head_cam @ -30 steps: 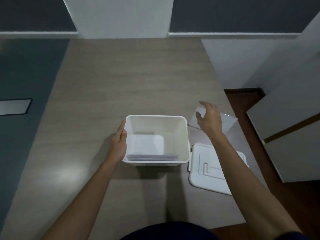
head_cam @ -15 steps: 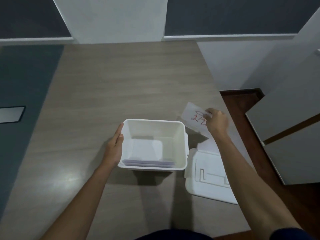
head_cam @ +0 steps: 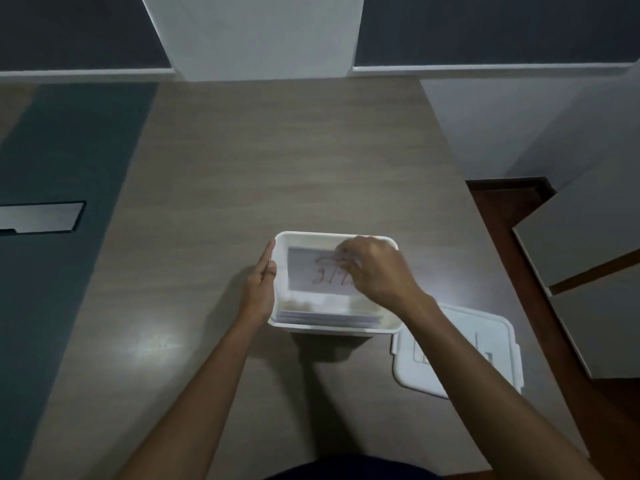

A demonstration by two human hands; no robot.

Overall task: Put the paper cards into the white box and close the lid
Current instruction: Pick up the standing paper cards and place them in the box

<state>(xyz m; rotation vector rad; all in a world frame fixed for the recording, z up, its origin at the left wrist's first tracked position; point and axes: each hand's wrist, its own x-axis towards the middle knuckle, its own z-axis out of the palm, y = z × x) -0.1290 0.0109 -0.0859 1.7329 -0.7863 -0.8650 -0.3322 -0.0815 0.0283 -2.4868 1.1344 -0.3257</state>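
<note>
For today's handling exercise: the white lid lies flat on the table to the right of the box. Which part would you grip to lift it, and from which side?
Probably the lid's right long edge, approached from the right and above. It lies flat, so only its rim offers purchase; small tabs jut at the edges. The right hand is busy over the box, its forearm crossing the lid's left part.

Dim indoor light, soft glare patch on the wooden table (head_cam: 152, 344), dark shadow below the white box (head_cam: 332, 237), right hand (head_cam: 377, 268) and held card (head_cam: 311, 271) motion-blurred, red writing perhaps digits, wide-angle bending at edges
</note>
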